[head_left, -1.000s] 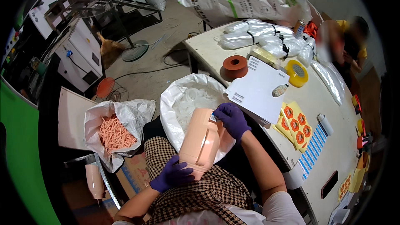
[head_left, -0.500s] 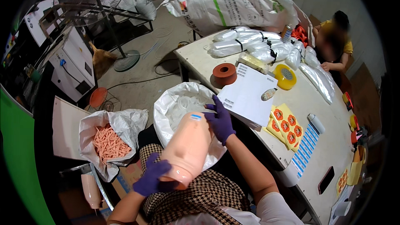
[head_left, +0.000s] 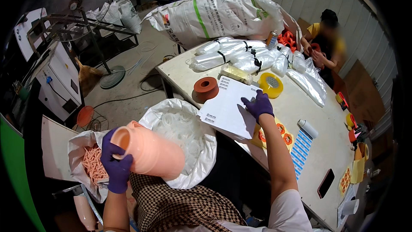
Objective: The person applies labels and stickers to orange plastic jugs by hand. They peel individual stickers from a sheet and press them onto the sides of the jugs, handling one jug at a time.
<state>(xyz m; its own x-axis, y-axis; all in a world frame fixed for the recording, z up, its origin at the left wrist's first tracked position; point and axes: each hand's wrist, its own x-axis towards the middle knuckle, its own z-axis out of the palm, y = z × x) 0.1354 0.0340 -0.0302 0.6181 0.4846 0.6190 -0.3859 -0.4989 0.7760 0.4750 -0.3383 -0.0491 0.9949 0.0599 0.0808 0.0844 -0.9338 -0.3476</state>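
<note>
My left hand, in a purple glove, is closed round the neck of a peach plastic jug. The jug lies tilted on its side, its open mouth toward the left. Over the right part of a stack of white label sheets hovers my right hand, also gloved in purple, with fingers apart and nothing seen in them. Whether its fingertips touch the paper is unclear. Beneath the jug stands a white sack holding clear plastic rings.
A smaller sack of peach scraps stands at the left. On the table are yellow tape, a red-brown roll, blue-and-white sticker strips, a phone and clear bag bundles. Another person sits at the far right.
My right hand has left the jug and moved right, over the label sheets. My left hand has swung the jug up and left, turning its mouth upward. The view has shifted.
</note>
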